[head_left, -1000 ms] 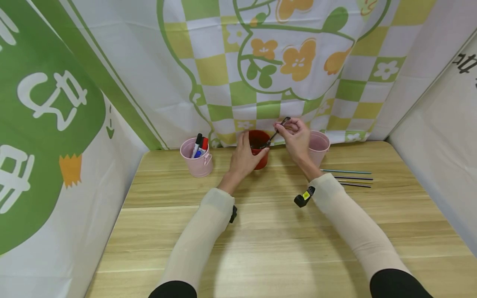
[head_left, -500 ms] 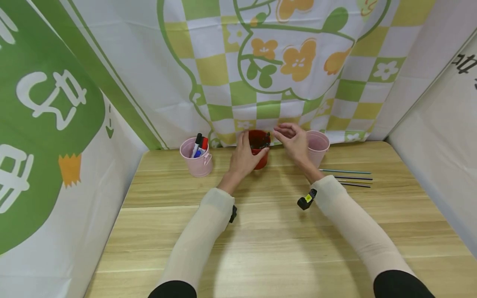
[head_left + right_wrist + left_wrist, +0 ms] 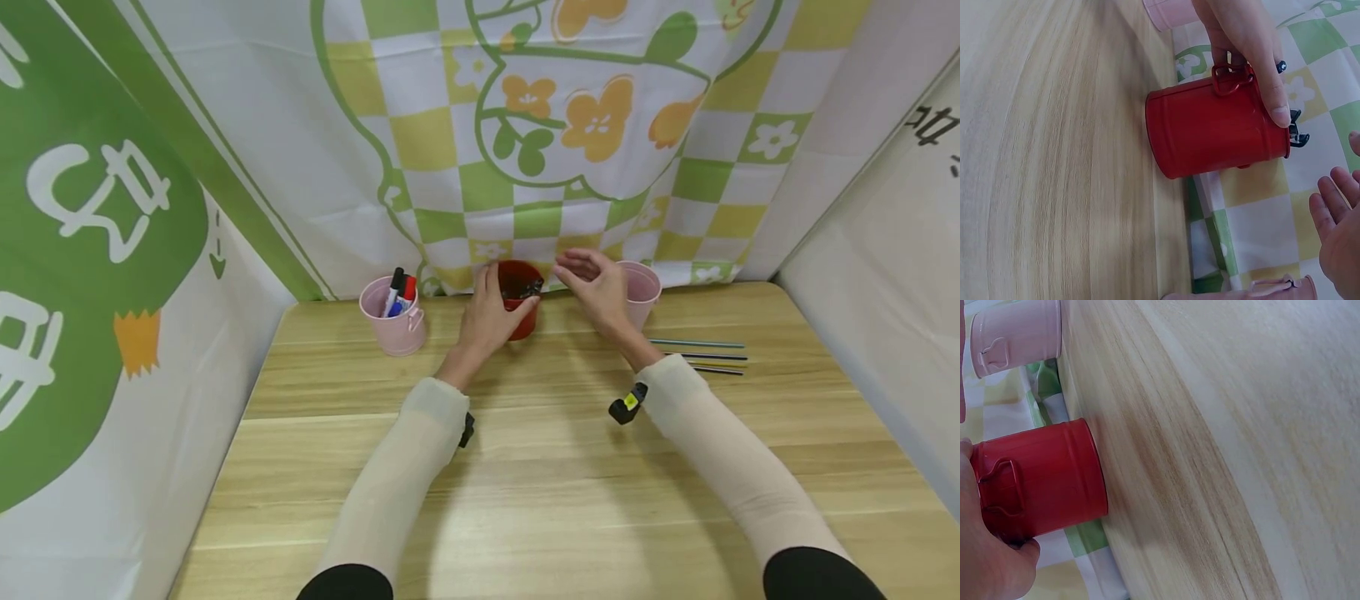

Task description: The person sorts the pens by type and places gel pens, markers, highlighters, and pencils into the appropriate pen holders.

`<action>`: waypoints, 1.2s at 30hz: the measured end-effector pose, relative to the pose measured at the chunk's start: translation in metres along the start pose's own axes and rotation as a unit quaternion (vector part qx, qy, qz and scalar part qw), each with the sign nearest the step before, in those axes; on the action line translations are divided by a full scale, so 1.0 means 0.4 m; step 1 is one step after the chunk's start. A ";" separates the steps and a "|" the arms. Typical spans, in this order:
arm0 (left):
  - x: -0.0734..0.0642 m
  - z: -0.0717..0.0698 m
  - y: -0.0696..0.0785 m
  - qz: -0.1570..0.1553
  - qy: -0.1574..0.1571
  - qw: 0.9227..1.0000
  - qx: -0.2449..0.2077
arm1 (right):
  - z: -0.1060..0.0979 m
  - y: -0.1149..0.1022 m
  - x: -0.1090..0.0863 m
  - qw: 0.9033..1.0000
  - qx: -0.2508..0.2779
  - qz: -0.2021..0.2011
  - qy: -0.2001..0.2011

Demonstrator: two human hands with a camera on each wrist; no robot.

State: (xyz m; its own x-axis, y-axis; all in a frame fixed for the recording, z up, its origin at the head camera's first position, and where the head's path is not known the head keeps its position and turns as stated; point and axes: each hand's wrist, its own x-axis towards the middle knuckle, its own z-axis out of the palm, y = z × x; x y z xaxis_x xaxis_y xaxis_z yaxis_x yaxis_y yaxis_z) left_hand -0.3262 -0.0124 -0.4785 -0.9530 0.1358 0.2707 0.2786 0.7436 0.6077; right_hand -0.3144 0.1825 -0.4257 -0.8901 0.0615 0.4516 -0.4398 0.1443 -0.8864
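A small red metal bucket (image 3: 523,327) stands upright on the table near the patterned backdrop. My left hand (image 3: 486,321) grips it around the rim, the thumb on the near right side; the left wrist view shows the bucket's wire handle (image 3: 1004,487) beside that hand. Inside the bucket lie dark items (image 3: 531,288), and in the right wrist view black hooked ends (image 3: 1297,131) poke out over its rim. Their kind is unclear. To the right of the bucket, my right hand (image 3: 600,292) hovers apart from it, fingers loosely bent and holding nothing.
A pink bucket (image 3: 395,335) with several markers (image 3: 402,296) stands left of the red one. Another pink bucket (image 3: 642,287) is behind my right hand. Several thin sticks (image 3: 705,343) lie on the table (image 3: 525,500) to the right. Cloth backdrops (image 3: 420,142) enclose the table.
A second ago my right hand pinched a slender dark item over the red bucket; it has let it go into the bucket and moved slightly right. The left hand stays on the bucket.
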 end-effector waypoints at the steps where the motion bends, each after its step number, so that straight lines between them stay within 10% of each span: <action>1: 0.000 -0.001 0.000 0.000 0.001 1.000 0.000 | -0.002 0.008 0.002 1.000 -0.001 0.000 -0.002; 24: 0.014 -0.027 0.013 -0.027 -0.023 0.999 -0.005 | -0.074 -0.105 -0.032 0.993 -0.066 -0.007 -0.099; 36: 0.009 -0.045 0.021 0.004 -0.010 0.998 0.062 | -0.117 -0.127 -0.060 0.983 -0.133 -0.081 -0.101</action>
State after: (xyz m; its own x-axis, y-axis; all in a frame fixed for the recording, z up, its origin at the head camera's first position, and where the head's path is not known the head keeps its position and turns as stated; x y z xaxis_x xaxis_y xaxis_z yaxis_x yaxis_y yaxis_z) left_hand -0.3251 -0.0172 -0.4590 -0.9531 0.1547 0.2601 0.2714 0.8174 0.5082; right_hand -0.2651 0.2198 -0.3869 -0.8288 -0.1770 0.5309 -0.5542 0.3906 -0.7350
